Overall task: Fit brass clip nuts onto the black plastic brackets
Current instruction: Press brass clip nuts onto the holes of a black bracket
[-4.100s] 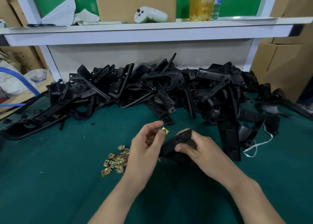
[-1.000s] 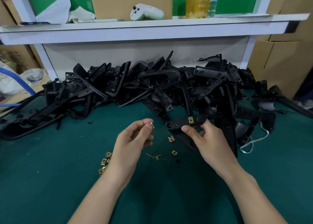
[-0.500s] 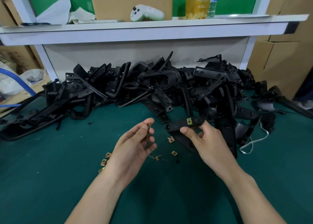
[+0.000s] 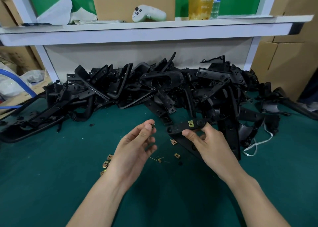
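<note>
One clip nut seated on bracket clamped in right grip, second nut pinched in left grip, bracket pile along counter's far edge likely still pending.

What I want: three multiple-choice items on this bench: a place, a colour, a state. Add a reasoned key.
1. Where does the white controller lie? A. on the shelf B. on the floor C. in a carton
2. What colour is the mat? A. red B. dark green C. grey
3. The left hand: A. lies flat B. pinches a clip nut C. grips a bottle
Key: 1 A, it sits beside the cardboard; 2 B, green shows round the loose nuts; 3 B, brass shows in its pinch; the right hand grips the bracket.
</note>
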{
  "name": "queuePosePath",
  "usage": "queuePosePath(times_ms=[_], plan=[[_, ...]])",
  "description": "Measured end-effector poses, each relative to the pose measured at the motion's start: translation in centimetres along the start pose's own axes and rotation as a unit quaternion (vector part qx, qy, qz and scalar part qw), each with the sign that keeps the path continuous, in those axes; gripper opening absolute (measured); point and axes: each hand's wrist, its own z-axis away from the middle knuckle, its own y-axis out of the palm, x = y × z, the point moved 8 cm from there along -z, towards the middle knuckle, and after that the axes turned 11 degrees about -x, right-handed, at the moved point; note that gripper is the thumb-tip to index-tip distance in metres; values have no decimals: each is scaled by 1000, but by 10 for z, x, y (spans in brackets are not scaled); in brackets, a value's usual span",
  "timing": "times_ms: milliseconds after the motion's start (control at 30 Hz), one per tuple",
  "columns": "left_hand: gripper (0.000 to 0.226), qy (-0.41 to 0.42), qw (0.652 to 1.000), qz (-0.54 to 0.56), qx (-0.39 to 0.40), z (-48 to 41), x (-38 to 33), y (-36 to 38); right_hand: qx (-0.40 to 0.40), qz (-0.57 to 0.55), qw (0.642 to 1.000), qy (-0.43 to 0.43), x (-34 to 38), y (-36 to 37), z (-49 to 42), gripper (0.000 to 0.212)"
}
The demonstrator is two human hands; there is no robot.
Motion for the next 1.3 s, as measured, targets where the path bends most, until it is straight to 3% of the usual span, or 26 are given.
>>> queuePosePath(times_ms=[567, 1300], plan=[[27, 7, 1000, -15, 13, 1, 1, 1, -1, 3, 1000, -11, 0, 1, 0, 46], [22, -19, 995, 102, -9, -3, 0, 0, 3, 1, 1000, -9, 2, 1, 1, 45]])
